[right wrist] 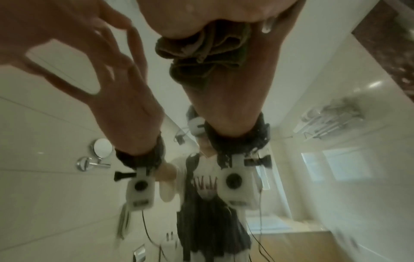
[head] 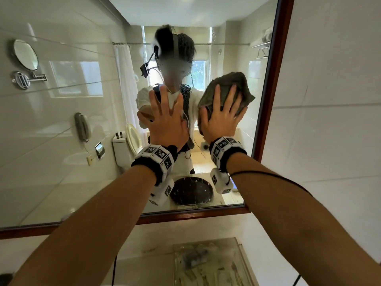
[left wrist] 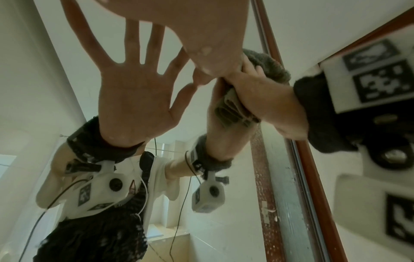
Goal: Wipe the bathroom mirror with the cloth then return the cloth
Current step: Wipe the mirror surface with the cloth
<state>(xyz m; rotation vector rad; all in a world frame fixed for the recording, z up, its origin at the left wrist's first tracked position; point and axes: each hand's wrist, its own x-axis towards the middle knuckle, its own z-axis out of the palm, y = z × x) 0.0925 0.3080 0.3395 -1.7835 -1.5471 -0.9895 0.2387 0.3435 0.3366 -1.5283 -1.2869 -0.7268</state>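
Right hand (head: pixel 221 118) presses cloth (head: pixel 227 90) flat near mirror's (head: pixel 82 141) right edge; spread left hand (head: pixel 165 118) risks smudging glass.

left hand (head: pixel 165 122): flat on mirror (head: pixel 61 141), left of right hand
right hand (head: pixel 221 118): on cloth (head: pixel 231 83), cloth against mirror, near frame (head: pixel 274 69)
glass tray (head: pixel 208 263): below mirror

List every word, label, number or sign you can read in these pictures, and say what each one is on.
No text reads cleanly in any view.
Wrist bands: black-and-white square code patterns, no letters or numbers.
Shirt print reflected in the mirror: dark letter-like marks, mirrored and blurred, unreadable.
Small bottles on the toilet tank: too small to read.
Clear tray on the counter: its contents are blurred, no legible print.
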